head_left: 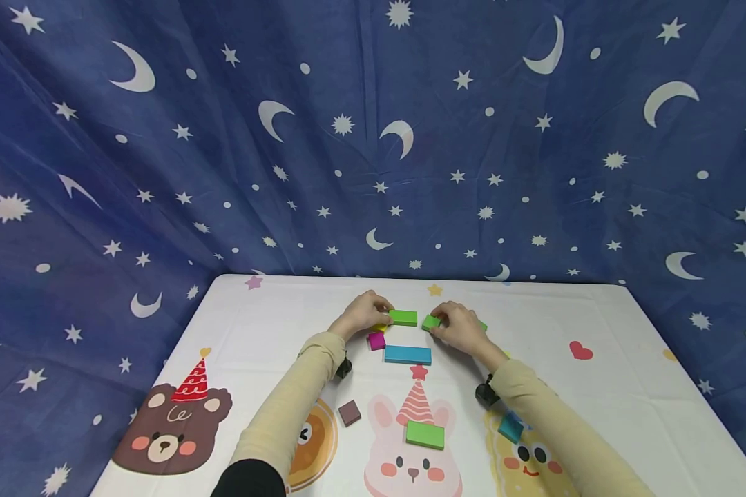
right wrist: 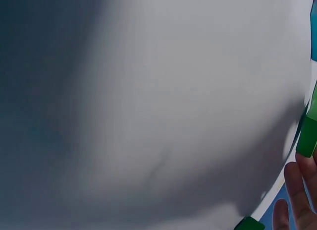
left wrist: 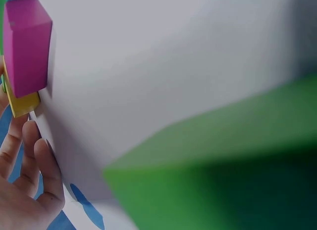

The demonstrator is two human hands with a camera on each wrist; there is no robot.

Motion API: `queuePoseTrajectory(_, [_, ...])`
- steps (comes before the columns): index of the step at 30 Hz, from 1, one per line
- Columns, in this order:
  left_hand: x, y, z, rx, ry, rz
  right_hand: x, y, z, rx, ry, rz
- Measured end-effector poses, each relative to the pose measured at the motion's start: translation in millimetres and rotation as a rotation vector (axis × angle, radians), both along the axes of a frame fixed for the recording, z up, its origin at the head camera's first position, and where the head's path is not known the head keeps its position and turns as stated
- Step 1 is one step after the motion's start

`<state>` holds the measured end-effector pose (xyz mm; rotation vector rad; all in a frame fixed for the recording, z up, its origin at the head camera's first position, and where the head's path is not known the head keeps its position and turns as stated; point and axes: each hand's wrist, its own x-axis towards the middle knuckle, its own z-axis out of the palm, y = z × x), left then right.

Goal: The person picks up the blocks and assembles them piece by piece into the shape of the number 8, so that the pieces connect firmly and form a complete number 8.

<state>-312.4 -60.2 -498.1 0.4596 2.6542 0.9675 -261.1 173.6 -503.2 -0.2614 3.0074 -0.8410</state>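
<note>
Toward the back of the table, my left hand (head_left: 367, 312) pinches the left end of a long green block (head_left: 404, 317) between thumb and finger. A yellow block (left wrist: 25, 105) sits by those fingers, touching a magenta block (head_left: 376, 341). My right hand (head_left: 462, 328) pinches a smaller-looking green block (head_left: 430, 323), whose end shows at the fingertips in the right wrist view. A narrow gap parts the two green blocks. In front of them lies a blue block (head_left: 407, 355). Part of another green block (head_left: 483, 326) shows behind my right hand.
Nearer me lie a brown block (head_left: 349, 413), a green block (head_left: 425, 435) and a teal block (head_left: 511, 427) beside the right forearm. A blurred green block (left wrist: 213, 175) looms close to the left wrist camera. A blue curtain (head_left: 348, 207) hangs behind the white tablecloth (head_left: 273, 310).
</note>
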Motion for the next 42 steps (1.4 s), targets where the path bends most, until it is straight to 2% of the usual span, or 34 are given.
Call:
queuePoseTrajectory(10, [-1.0,1.1,-0.2,0.009,-0.001,0.003,1.3,-7,-2.8,-0.009,0.006,-0.037])
queuePoseTrajectory(17, [0.9,2.1,4.1,0.000,0.002,0.001,0.5,-10,-4.7,-0.010,0.012,-0.061])
queuePoseTrajectory(25, [-0.3,1.1,2.4,-0.011,0.015,-0.008,1.9,-10,-4.3,-0.011,0.037,-0.051])
queuePoseTrajectory(42, [1.1,-0.3,1.7,-0.006,0.012,-0.005,5.3,-13,-3.4,0.029,0.013,-0.029])
